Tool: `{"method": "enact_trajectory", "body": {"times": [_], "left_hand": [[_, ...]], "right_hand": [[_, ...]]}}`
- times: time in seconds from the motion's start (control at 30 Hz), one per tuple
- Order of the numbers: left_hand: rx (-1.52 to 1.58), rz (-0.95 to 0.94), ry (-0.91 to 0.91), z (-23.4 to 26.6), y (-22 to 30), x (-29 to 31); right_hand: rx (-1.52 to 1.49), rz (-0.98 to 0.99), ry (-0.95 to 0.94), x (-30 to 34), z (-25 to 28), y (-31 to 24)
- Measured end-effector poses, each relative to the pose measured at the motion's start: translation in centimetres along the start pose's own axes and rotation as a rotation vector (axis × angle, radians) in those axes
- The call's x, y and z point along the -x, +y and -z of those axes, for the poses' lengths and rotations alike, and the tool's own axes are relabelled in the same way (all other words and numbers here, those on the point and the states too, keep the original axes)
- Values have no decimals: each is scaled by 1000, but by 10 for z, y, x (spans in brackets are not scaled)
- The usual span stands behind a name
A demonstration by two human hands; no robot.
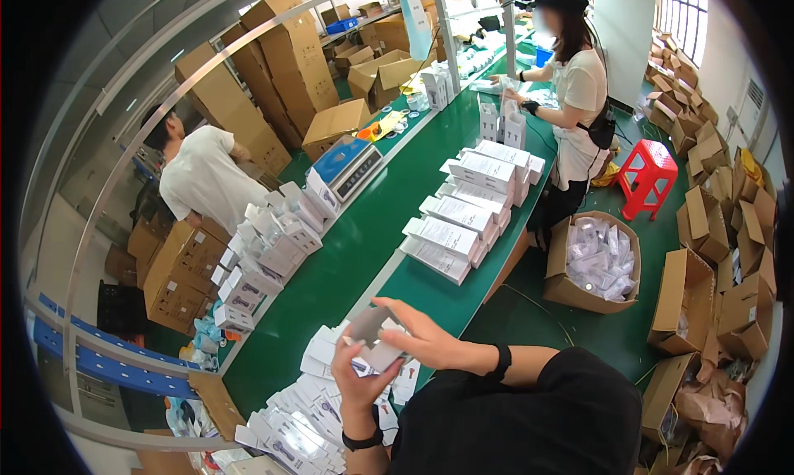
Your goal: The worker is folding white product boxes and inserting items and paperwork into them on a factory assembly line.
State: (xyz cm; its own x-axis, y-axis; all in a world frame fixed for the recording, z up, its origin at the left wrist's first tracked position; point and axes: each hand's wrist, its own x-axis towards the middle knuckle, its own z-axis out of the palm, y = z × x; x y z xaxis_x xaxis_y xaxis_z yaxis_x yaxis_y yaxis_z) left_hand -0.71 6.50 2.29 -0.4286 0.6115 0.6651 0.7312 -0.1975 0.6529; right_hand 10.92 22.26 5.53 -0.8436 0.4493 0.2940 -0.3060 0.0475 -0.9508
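Observation:
Between my hands is a small white carton [369, 323], tilted, with its grey inside showing. My left hand [356, 382] grips it from below and the left. My right hand [423, 339] is closed around its right side, thumb across the near face. Just beneath and beyond my hands lies a heap of flat white cartons [302, 417] with a printed device picture, spread over the near end of the green table [335, 256]. Some of these are partly hidden by my left arm.
White boxes [451, 233] are stacked along the table's right side; more boxes [269, 248] stand at the left edge near a blue-topped scale [343, 165]. A co-worker [575, 90] handles something beyond. On the right, a carton of bagged items [595, 264] sits near a red stool [648, 177].

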Motion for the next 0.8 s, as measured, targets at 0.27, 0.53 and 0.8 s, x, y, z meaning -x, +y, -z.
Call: {"method": "enact_trajectory", "body": {"times": [0.27,0.53,0.8], "left_hand": [[810,798,175,-50,10,-11],[356,384,-82,-46,5,5],[639,731,-34,-55,2,10]], "right_hand": [[335,139,48,2,7,7],[40,31,42,3,18,29],[296,-87,21,-3,16,12]]}}
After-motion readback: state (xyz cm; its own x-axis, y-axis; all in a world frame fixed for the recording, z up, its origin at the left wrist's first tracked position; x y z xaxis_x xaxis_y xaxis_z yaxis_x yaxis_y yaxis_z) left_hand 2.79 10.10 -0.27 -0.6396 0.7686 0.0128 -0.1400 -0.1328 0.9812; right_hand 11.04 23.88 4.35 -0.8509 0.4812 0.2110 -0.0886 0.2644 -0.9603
